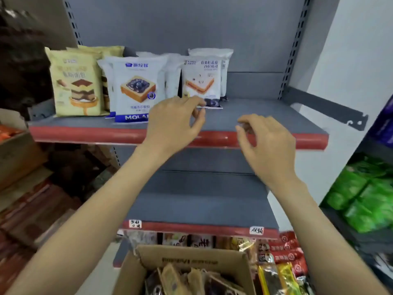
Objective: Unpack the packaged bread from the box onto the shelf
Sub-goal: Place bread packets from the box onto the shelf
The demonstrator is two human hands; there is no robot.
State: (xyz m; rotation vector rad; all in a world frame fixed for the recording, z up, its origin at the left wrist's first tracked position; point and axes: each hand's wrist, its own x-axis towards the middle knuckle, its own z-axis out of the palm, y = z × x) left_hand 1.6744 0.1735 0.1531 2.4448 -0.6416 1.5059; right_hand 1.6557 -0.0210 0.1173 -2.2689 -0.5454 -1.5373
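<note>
Bread packets stand upright in a row on the grey shelf (pixel 265 122) in the upper half of the frame — a yellow packet (pixel 74 84) at the left, a white blueberry-toast packet (pixel 138 88) beside it, and a white sandwich-toast packet (pixel 202 81) toward the centre, each with more packets behind. The left hand (pixel 172 126) sits at centre frame with its fingertips (pixel 198 102) pinching the bottom edge of the sandwich-toast packet, its base touching the shelf. The right hand (pixel 268 143), just right of centre, hangs over the shelf's red front edge with fingers loosely curled and holding nothing, apart from the packets. At the bottom centre an open cardboard box (pixel 191 262) holds more packets. Behind it a lower shelf carries assorted snacks (pixel 282 258) — green packets (pixel 365 199) fill the right edge.
</note>
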